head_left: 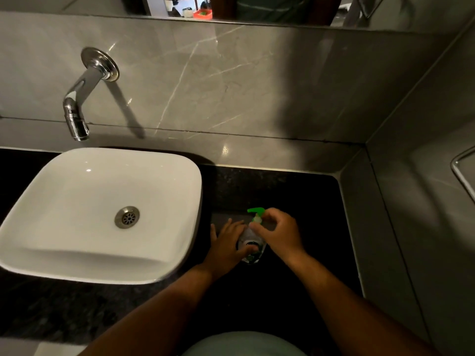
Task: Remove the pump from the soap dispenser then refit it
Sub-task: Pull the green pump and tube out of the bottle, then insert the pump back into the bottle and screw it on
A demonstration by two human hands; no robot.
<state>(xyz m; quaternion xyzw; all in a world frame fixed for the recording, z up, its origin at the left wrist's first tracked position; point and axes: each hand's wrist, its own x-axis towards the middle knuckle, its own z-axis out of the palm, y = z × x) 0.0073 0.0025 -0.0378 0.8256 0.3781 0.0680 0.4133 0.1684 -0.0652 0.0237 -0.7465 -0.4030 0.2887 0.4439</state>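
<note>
The soap dispenser stands on the dark counter right of the sink. The left hand clamps its body so it can't spin; the right hand pinches the green pump collar, probably to twist it.

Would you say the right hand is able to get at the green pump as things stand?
Probably yes: the right hand is already at the collar below the green pump, and the left hand, lower on the bottle, leaves it clear.
</note>
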